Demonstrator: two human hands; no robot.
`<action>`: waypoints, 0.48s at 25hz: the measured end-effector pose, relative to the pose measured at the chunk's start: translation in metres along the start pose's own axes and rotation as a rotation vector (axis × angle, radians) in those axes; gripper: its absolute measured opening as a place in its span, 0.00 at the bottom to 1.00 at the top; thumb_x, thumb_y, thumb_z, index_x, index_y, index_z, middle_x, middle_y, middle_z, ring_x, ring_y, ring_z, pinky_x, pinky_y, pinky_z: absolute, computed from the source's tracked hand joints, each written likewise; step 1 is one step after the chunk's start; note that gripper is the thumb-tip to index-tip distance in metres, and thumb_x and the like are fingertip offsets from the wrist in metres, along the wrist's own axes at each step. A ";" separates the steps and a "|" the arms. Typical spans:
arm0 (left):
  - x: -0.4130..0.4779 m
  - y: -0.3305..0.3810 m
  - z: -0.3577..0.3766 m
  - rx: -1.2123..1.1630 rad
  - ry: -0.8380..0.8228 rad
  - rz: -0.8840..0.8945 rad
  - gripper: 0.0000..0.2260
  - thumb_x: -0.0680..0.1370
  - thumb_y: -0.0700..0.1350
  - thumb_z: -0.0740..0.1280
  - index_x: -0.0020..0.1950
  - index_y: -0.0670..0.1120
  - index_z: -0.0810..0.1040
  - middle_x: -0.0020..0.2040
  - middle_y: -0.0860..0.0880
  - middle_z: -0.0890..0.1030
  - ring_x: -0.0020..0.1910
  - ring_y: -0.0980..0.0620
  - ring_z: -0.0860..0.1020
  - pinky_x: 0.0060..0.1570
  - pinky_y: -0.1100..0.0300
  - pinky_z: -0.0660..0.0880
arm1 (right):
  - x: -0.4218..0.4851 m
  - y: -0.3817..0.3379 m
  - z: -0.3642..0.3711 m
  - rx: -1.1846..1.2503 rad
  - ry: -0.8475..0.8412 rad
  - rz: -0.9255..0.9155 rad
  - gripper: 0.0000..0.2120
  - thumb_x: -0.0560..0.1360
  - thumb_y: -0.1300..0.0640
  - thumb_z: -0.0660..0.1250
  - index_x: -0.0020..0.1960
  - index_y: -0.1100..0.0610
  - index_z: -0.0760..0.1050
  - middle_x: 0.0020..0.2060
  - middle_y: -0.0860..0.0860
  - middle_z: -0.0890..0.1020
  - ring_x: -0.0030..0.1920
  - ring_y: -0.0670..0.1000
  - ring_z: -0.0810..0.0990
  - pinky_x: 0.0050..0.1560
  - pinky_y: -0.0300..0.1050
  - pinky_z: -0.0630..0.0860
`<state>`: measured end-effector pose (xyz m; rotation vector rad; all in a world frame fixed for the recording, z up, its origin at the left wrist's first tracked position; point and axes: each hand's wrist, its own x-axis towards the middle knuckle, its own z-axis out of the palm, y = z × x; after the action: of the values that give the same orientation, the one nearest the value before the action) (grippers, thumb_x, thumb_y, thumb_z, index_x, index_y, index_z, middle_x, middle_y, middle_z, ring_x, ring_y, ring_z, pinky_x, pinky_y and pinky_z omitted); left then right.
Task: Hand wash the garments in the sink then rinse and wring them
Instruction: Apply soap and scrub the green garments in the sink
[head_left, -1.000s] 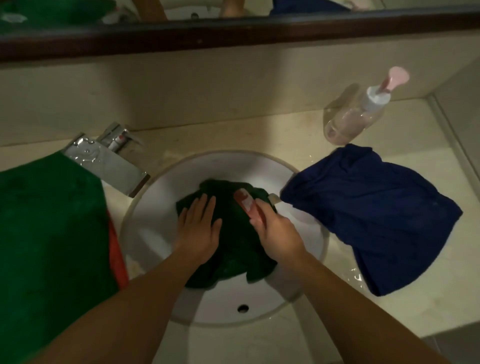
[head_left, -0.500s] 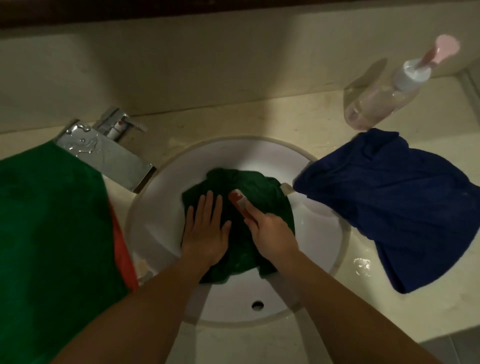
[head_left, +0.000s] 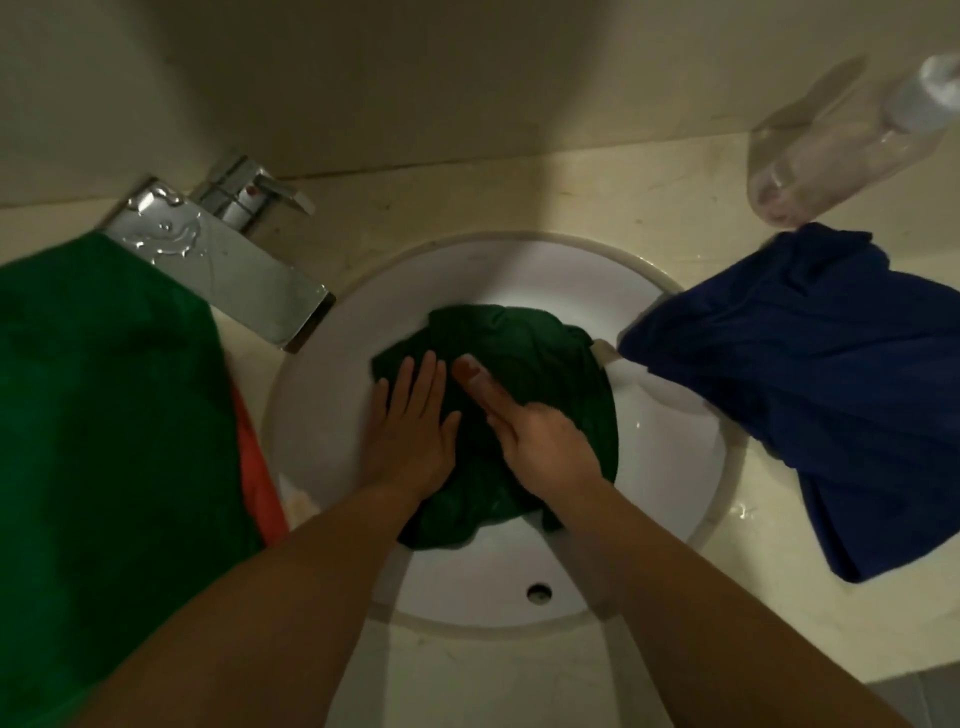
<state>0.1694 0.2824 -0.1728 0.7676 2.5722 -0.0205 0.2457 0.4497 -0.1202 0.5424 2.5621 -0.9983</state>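
Note:
A dark green garment (head_left: 550, 364) lies bunched in the white round sink (head_left: 322, 410). My left hand (head_left: 410, 421) presses flat on its left part, fingers straight and together. Over the garment's middle, my right hand (head_left: 545, 447) holds a small reddish-and-white object (head_left: 467, 370) against the cloth; it pokes out past the fingertips and I cannot tell what it is. A dark blue garment (head_left: 810, 374) lies on the counter to the right, one corner hanging over the sink rim.
A chrome faucet (head_left: 228, 260), wet with drops, reaches over the sink from the back left. A large green cloth (head_left: 104, 415) with an orange piece (head_left: 254, 467) under it covers the left counter. A clear pump bottle (head_left: 831, 156) stands at the back right. The overflow hole (head_left: 538, 592) faces me.
The view has tilted down and closer, so the mirror edge is gone. Both hands stay on the green garment, with only small shifts over the cloth.

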 end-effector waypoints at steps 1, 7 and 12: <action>-0.001 -0.003 -0.001 0.008 -0.002 -0.010 0.28 0.84 0.57 0.37 0.81 0.48 0.33 0.82 0.50 0.34 0.81 0.48 0.35 0.77 0.47 0.35 | 0.003 0.009 -0.010 0.000 -0.005 0.076 0.20 0.84 0.33 0.47 0.75 0.26 0.60 0.51 0.58 0.84 0.48 0.58 0.84 0.56 0.58 0.81; -0.011 0.001 0.000 0.009 0.008 -0.054 0.29 0.82 0.57 0.34 0.81 0.49 0.34 0.83 0.50 0.37 0.82 0.47 0.38 0.76 0.47 0.34 | -0.009 0.018 -0.025 0.010 0.153 0.282 0.24 0.86 0.43 0.52 0.80 0.28 0.51 0.53 0.59 0.83 0.51 0.60 0.82 0.58 0.58 0.79; -0.013 -0.001 0.004 0.003 0.025 -0.087 0.30 0.81 0.58 0.34 0.82 0.49 0.36 0.83 0.51 0.39 0.82 0.48 0.40 0.76 0.47 0.34 | 0.004 0.008 -0.022 0.101 0.037 0.318 0.23 0.84 0.34 0.49 0.77 0.34 0.65 0.48 0.55 0.83 0.47 0.57 0.83 0.57 0.55 0.78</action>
<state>0.1803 0.2748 -0.1713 0.6600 2.6283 -0.0429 0.2418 0.4718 -0.1111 0.9685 2.3635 -1.0122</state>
